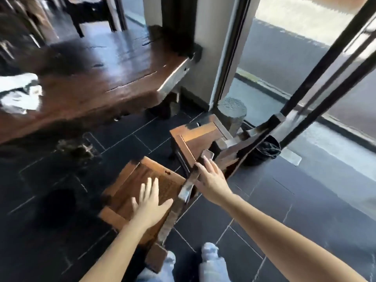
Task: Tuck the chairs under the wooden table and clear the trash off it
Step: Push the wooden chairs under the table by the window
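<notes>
A wooden chair stands on the dark floor right in front of me, apart from the thick wooden table. My left hand hovers or rests flat over its seat, fingers spread. My right hand reaches to the top rail of its backrest, fingers straight and touching the wood. A second wooden chair stands just beyond, near the glass door. White crumpled trash lies blurred on the table's left end.
A stone stump stands by the door frame. A small bin with a black liner sits right of the far chair. Dark diagonal door bars cross the right side. More chairs stand at the far left. My feet are at the bottom.
</notes>
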### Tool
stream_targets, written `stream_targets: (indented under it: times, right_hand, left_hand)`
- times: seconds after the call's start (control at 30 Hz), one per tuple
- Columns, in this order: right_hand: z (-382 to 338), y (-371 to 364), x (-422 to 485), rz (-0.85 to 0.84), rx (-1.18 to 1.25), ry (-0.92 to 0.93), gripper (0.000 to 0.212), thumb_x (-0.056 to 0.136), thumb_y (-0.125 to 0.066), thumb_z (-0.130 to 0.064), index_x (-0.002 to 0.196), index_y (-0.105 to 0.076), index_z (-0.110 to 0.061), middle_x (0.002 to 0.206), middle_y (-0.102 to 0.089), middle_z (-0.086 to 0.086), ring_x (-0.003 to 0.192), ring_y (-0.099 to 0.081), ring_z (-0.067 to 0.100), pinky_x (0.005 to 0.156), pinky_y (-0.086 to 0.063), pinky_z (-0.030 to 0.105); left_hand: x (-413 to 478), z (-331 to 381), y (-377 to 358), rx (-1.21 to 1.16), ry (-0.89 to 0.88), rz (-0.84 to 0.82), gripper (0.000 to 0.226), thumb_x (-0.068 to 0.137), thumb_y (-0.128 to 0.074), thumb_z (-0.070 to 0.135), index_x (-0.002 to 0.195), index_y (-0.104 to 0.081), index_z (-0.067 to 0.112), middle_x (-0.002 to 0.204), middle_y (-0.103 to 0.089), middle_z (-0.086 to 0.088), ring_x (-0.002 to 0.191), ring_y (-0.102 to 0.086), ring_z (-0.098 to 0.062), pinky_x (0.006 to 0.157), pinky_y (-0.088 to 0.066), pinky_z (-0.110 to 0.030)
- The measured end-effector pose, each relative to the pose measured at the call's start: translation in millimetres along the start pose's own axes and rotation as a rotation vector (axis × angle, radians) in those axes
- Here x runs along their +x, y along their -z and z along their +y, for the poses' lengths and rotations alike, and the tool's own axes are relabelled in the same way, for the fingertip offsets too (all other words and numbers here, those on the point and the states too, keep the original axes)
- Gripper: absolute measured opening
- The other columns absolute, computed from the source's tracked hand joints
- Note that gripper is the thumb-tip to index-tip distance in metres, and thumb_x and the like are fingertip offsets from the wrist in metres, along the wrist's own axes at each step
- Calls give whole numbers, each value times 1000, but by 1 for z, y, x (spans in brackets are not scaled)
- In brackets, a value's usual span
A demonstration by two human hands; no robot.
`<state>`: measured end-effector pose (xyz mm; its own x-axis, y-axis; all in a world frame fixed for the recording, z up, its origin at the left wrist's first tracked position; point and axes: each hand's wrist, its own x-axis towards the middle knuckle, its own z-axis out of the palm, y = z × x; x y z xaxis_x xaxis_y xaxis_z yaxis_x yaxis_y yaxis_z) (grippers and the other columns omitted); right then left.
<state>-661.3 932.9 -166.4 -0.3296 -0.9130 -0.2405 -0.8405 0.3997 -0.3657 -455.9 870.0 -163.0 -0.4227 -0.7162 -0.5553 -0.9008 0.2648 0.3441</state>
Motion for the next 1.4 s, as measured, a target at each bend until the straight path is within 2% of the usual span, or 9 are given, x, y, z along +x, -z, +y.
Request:
stream_targets:
  times: [0.2,0.27,0.33,0.47,0.63,0.77,0.97,1.1,1.4]
  right_hand:
    - [1,-19,40,-262,-96,248,57,94,-45,-39,147,-26,-29,161,-7,3,148,-1,24,118,-10,51]
    - [14,-18,48,-320,-125,295,57,93,-45,-40,146,-25,-31,160,-9,2,148,-1,23,118,-9,50]
    - [34,-15,60,-312,-244,357,56,93,-46,-41,145,-30,-27,159,-16,4,147,-7,24,118,-11,43]
    - [64,-10,77,-249,-457,537,47,89,-55,-32,134,-46,-22,148,-40,1,139,-31,23,108,-27,44]
    - [62,-8,100,-120,-500,617,49,65,-78,-24,112,-63,-25,129,-59,1,124,-51,25,99,-38,53]
    - [62,2,127,-240,-581,571,54,75,-69,-38,125,-53,-28,135,-48,-2,135,-33,24,111,-25,46]
    - [66,-5,150,-255,-637,553,59,68,-78,-37,121,-52,-31,131,-42,2,129,-36,31,107,-30,47]
    - [47,-6,161,-272,-608,608,52,84,-62,-36,131,-42,-31,139,-34,2,133,-25,28,111,-24,46]
    - [-23,-21,206,-337,-495,481,47,92,-56,-21,133,-36,-32,136,-29,1,124,-28,25,97,-43,45]
  left_hand:
    - [-41,-8,-72,-176,449,59,72,92,-37,56,151,-12,24,160,-8,6,148,-3,-17,115,-1,-56]
    - [-60,-13,-97,-309,616,141,55,89,-42,57,135,-42,26,144,-44,3,137,-36,-19,114,-22,-51]
    - [-71,-6,-114,-527,694,322,34,85,-53,54,104,-56,26,111,-59,1,107,-58,-23,89,-46,-38]
    - [-66,11,-124,-859,785,665,13,75,-71,24,75,-59,19,92,-59,-7,74,-61,-20,64,-50,-34]
    - [-51,16,-126,-947,943,897,12,71,-73,22,66,-62,26,87,-62,2,70,-59,-16,58,-50,-33]
    - [-47,15,-126,-840,994,861,14,78,-66,27,66,-57,27,76,-57,8,68,-53,-16,57,-38,-28]
    - [-34,12,-116,-868,1018,898,17,74,-66,30,62,-55,26,66,-60,10,66,-55,-17,55,-39,-27]
    - [-22,-11,-101,-815,980,906,17,76,-65,31,63,-56,24,65,-61,10,66,-58,-17,55,-44,-26]
    - [27,-104,-25,-697,892,867,18,80,-64,31,65,-55,27,62,-61,10,62,-57,-12,54,-46,-28]
